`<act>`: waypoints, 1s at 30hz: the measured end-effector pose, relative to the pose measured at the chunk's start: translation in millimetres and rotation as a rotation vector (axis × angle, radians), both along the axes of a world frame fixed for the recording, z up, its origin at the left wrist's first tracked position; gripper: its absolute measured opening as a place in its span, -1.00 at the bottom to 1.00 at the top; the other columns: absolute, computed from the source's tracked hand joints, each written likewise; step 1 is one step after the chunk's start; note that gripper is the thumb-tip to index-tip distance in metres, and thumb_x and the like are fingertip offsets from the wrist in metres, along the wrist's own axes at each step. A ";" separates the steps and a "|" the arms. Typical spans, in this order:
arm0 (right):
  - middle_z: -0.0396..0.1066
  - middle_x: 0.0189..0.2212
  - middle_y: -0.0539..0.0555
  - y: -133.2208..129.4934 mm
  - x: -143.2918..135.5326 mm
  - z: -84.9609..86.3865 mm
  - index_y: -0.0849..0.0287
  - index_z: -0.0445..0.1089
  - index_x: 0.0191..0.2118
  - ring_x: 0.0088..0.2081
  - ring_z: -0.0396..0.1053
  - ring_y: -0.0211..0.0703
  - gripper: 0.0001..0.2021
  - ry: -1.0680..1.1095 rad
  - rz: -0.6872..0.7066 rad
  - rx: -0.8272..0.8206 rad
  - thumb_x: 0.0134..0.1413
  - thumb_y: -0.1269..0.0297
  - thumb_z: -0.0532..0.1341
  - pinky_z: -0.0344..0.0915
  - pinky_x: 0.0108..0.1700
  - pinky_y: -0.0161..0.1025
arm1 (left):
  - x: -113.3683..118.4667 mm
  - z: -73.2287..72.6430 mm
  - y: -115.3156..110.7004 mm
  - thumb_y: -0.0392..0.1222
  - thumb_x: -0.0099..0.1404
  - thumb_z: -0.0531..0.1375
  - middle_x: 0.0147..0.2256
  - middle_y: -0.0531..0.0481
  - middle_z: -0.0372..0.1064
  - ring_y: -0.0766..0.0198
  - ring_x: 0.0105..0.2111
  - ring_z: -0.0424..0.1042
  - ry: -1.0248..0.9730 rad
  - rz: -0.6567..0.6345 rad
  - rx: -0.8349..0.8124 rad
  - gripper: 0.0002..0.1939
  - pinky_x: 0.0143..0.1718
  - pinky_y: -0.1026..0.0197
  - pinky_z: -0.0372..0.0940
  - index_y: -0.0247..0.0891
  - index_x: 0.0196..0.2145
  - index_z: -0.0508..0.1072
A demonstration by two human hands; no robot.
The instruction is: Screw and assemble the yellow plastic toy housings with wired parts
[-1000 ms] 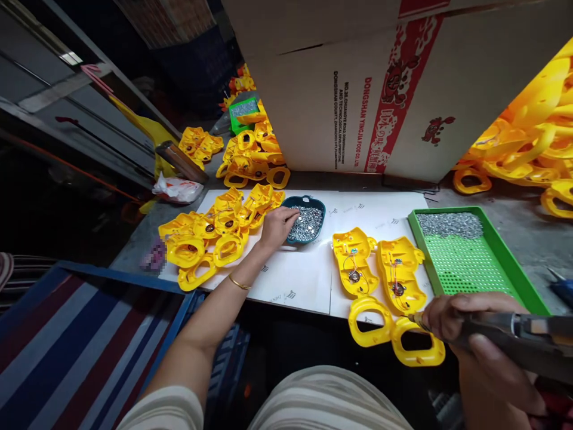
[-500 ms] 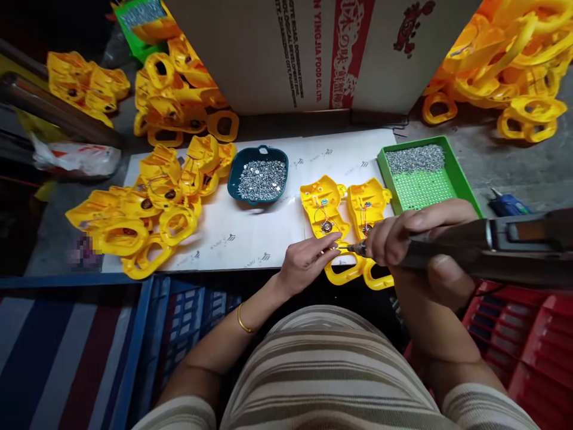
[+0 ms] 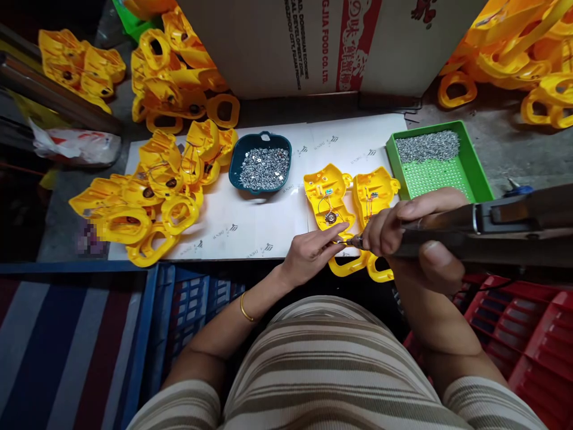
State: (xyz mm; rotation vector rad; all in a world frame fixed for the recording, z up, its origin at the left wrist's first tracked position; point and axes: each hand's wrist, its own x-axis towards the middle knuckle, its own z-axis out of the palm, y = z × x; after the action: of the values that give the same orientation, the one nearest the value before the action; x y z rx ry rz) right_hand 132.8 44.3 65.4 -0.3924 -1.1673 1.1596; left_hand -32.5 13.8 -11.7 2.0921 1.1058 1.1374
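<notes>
My right hand (image 3: 403, 230) is wrapped round a dark electric screwdriver (image 3: 505, 230), whose bit points left toward my left fingertips. My left hand (image 3: 308, 254) has its thumb and fingers pinched at the bit's tip, over the lower part of a yellow plastic shell (image 3: 329, 191); whatever lies between those fingertips is too small to make out. That shell holds a round metal-coloured part and thin wires. Just right of it lies a second yellow shell (image 3: 370, 188), partly hidden by my right hand. Both shells have looped handles reaching past the table's near edge.
A dark teal tray (image 3: 233, 170) of small metal parts stands left of the shells. The green tray (image 3: 481, 173) of screws is behind my right hand. Yellow shells (image 3: 134, 224) are piled at left; a large carton (image 3: 322, 48) stands at the back.
The whole view has shifted, so the table items appear slightly higher and mostly farther right. My hands keep nearly the same place at the left shell, with the screwdriver still held.
</notes>
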 end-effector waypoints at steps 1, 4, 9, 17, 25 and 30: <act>0.22 -0.66 -0.11 -0.3 0.2 -0.5 0.08 0.38 -0.19 -0.68 0.21 -0.30 -0.83 -0.007 0.011 -0.009 0.08 0.20 0.23 0.23 -0.65 -0.30 | -0.4 0.6 -0.2 -0.22 0.32 0.23 -0.23 -0.04 0.56 0.36 -0.35 0.55 0.008 -0.004 0.002 -0.59 -0.28 0.38 0.46 -0.22 0.12 0.38; 0.24 -0.66 -0.12 -1.3 3.0 -1.0 0.02 0.36 -0.22 -0.68 0.24 -0.28 -0.84 -0.065 0.071 -0.055 0.07 0.16 0.25 0.25 -0.64 -0.28 | -1.3 2.7 -0.6 -0.21 0.34 0.21 -0.22 -0.05 0.56 0.34 -0.33 0.56 0.043 -0.020 0.009 -0.60 -0.26 0.37 0.46 -0.23 0.12 0.37; 0.25 -0.66 -0.11 -3.0 3.6 -1.8 0.00 0.37 -0.21 -0.67 0.25 -0.25 -0.85 -0.084 0.102 -0.092 0.07 0.17 0.24 0.28 -0.62 -0.24 | 1.2 2.9 0.0 -0.21 0.38 0.16 -0.20 -0.04 0.57 0.33 -0.29 0.56 0.070 -0.033 0.054 -0.59 -0.21 0.36 0.45 -0.21 0.17 0.34; 0.32 -0.62 -0.10 2.5 12.9 -0.3 0.01 0.38 -0.16 -0.63 0.31 -0.24 -0.77 -0.174 0.092 -0.040 0.04 0.13 0.26 0.32 -0.59 -0.23 | -9.6 4.5 -1.2 -0.03 0.22 0.31 -0.02 -0.12 0.41 0.21 -0.09 0.43 0.077 0.206 0.097 -0.40 -0.04 0.20 0.38 -0.15 0.19 0.31; 0.22 -0.67 -0.21 35.4 -14.6 -24.9 0.03 0.34 -0.22 -0.70 0.23 -0.34 -0.83 -0.051 0.028 0.106 0.03 0.18 0.19 0.27 -0.65 -0.35 | -3.1 -18.4 -4.1 0.30 0.19 0.19 0.25 -0.35 0.09 -0.11 0.21 0.10 0.332 0.378 -0.216 -0.01 0.19 -0.11 0.04 -0.26 0.35 -0.12; 0.24 -0.69 -0.19 46.3 -20.2 -48.7 0.00 0.32 -0.18 -0.71 0.22 -0.30 -0.78 -0.099 0.066 0.124 0.03 0.12 0.22 0.25 -0.66 -0.31 | 6.2 -16.0 -3.2 0.26 0.16 0.24 0.21 -0.34 0.15 -0.12 0.19 0.12 0.362 0.396 -0.302 0.02 0.15 -0.11 0.01 -0.26 0.35 -0.13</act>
State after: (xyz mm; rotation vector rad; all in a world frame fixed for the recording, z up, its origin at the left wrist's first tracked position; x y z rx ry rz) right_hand 112.6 90.6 16.7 -0.3217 -1.3402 1.1286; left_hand -26.4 10.6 -27.7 1.9300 1.8023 0.7005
